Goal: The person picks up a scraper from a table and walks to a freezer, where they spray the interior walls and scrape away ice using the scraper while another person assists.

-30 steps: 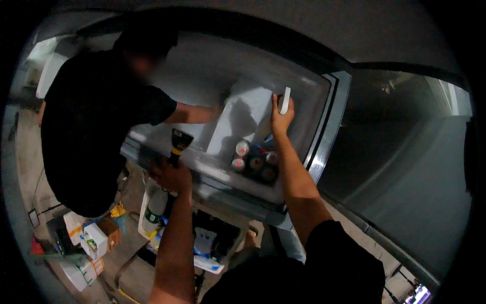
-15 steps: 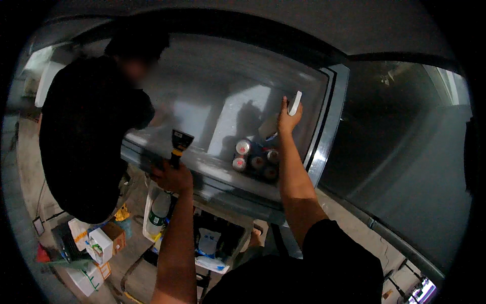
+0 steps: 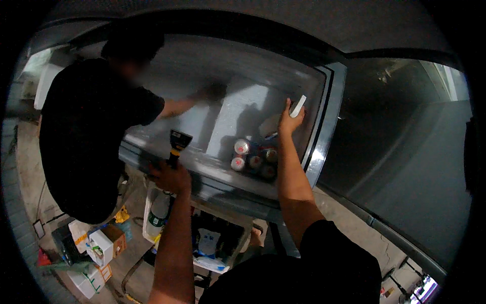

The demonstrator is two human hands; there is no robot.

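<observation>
My left hand (image 3: pixel 173 178) is closed around the handle of a scraper (image 3: pixel 180 140), its broad dark blade pointing up over the near rim of a chest freezer (image 3: pixel 223 196). Inside the freezer, toward its right end, my right hand (image 3: pixel 292 122) grips a spray bottle (image 3: pixel 270 126); the white trigger head shows above the fingers, and part of the pale body is hidden by the hand. Several drink cans (image 3: pixel 242 147) stand upright on the freezer floor, below and left of that hand. Shadow hides some of the cans.
At the left, a person in black (image 3: pixel 81 131) leans over the freezer, one arm reaching in. Below the near rim stands a white crate (image 3: pixel 151 213) with a plastic bottle (image 3: pixel 159 210). Boxes (image 3: pixel 100 248) lie at lower left. A dark panel (image 3: pixel 400 147) rises at the right.
The other person's arm has stretched rightward into the freezer. My right hand has shifted slightly, with the bottle tilting a little. My left hand still holds the scraper in nearly the same place.
</observation>
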